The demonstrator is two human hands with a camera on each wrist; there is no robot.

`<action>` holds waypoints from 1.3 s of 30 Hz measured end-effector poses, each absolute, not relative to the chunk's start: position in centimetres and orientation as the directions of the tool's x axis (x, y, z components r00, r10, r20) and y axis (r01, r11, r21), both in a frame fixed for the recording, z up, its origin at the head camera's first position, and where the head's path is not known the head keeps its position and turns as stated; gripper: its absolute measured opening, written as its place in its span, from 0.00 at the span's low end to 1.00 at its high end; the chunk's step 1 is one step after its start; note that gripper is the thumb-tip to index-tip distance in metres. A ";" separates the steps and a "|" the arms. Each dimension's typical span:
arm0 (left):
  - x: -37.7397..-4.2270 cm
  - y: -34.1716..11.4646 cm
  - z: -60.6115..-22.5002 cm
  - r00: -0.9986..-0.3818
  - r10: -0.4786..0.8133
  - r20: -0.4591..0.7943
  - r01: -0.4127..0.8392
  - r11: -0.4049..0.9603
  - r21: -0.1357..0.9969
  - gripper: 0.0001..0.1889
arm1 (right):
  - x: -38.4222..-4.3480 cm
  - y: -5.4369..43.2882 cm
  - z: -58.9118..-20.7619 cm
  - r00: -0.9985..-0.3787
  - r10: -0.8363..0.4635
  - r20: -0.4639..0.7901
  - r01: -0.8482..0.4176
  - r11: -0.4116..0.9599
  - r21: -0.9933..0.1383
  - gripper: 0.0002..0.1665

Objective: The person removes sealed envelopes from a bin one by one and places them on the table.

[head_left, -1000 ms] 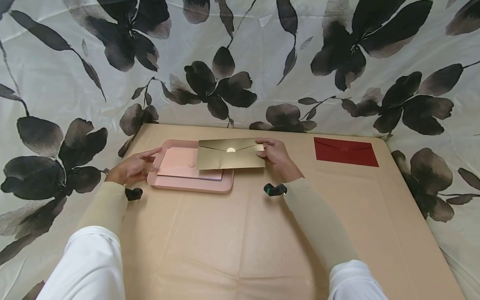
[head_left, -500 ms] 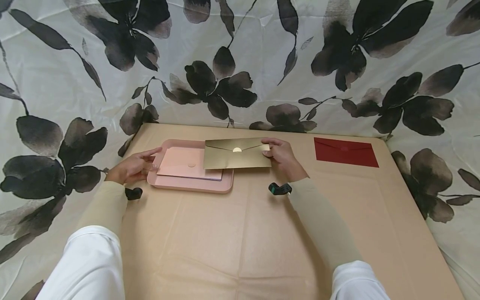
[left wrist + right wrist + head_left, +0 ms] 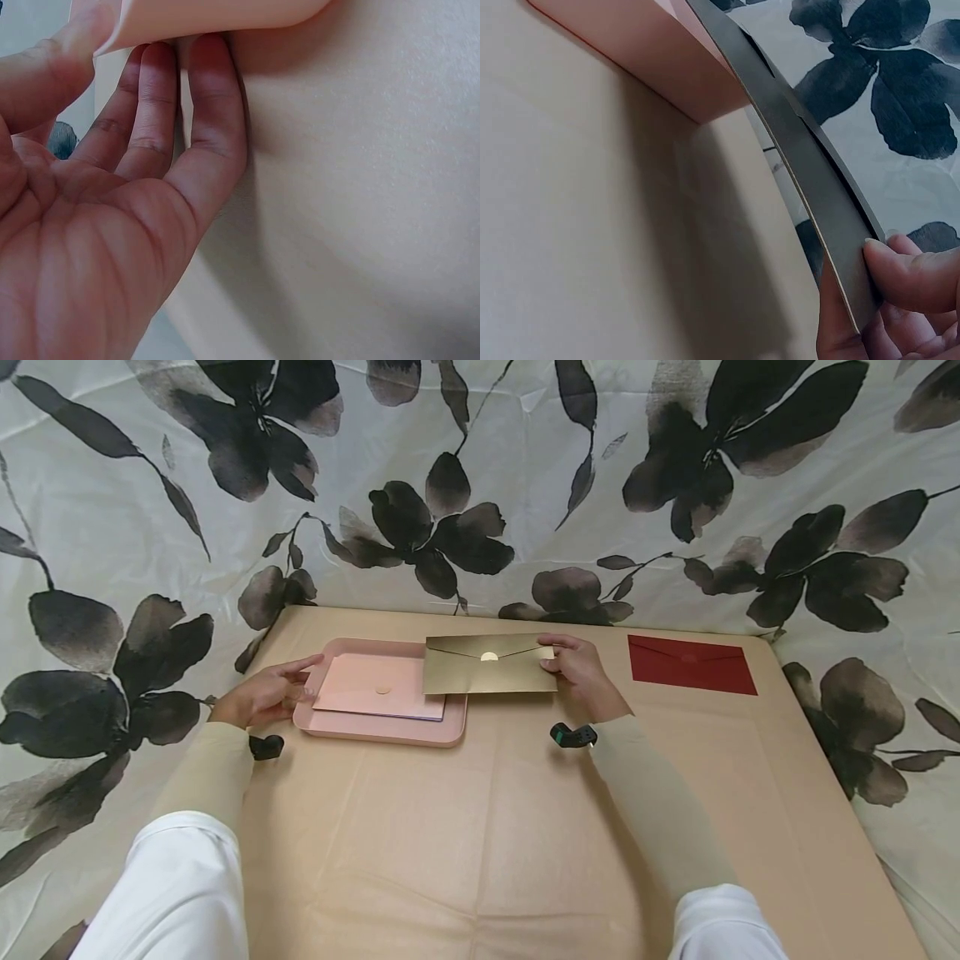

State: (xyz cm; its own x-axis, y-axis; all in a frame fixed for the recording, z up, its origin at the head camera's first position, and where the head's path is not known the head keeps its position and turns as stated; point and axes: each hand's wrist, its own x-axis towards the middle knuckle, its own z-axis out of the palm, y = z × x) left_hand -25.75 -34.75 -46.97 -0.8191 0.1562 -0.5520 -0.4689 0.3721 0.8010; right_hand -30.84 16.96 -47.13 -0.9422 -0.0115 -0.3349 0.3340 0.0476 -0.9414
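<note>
My right hand (image 3: 581,672) pinches the right end of a gold envelope (image 3: 487,677), thumb on the flap side and fingers behind. The envelope hangs above the table, its left end overlapping a pink tray (image 3: 375,733) in the head view. From the right wrist it shows nearly edge-on, as a dark envelope (image 3: 806,161). Inside the tray lies a peach envelope (image 3: 360,681), with a thin bluish edge showing beneath it. My left hand (image 3: 266,693) holds the tray's left rim; in the left wrist view its thumb is over the rim (image 3: 217,16) and its fingertips are below.
A red envelope (image 3: 690,664) lies at the table's back right. The tan-covered table (image 3: 480,827) ends at a floral curtain (image 3: 525,460) behind it, and more of this cloth flanks both sides.
My right hand has drawn the gold envelope to the right, away from the tray's middle, uncovering more of the peach envelope. The left hand and tray stay in place.
</note>
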 end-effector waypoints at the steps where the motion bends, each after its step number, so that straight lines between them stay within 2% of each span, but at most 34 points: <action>1: -25.7 -34.7 -47.0 -0.819 0.157 -0.551 -0.467 0.375 0.801 0.46 | -30.8 17.1 -47.1 -0.942 -0.009 -0.337 0.336 0.047 -0.941 0.30; 10: -25.6 -34.7 -46.9 -0.818 0.168 -0.550 -0.463 0.375 0.803 0.46 | -31.0 18.2 -47.0 -0.940 0.005 -0.341 0.341 0.034 -0.940 0.29; 30: -25.8 -34.7 -46.9 -0.820 0.169 -0.546 -0.458 0.377 0.805 0.45 | -32.0 21.0 -46.9 -0.939 0.051 -0.339 0.343 0.116 -0.932 0.29; 39: -25.9 -34.7 -47.0 -0.820 0.158 -0.551 -0.460 0.391 0.797 0.45 | -32.5 21.8 -47.0 -0.939 0.063 -0.339 0.344 0.096 -0.934 0.29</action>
State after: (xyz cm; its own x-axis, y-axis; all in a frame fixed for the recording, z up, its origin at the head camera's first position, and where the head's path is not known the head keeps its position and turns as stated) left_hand -25.92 -34.66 -46.97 -0.8196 0.1580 -0.5507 -0.4600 0.3914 0.7970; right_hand -32.53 21.83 -47.01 -0.9387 0.0632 -0.3390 0.3438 0.0961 -0.9341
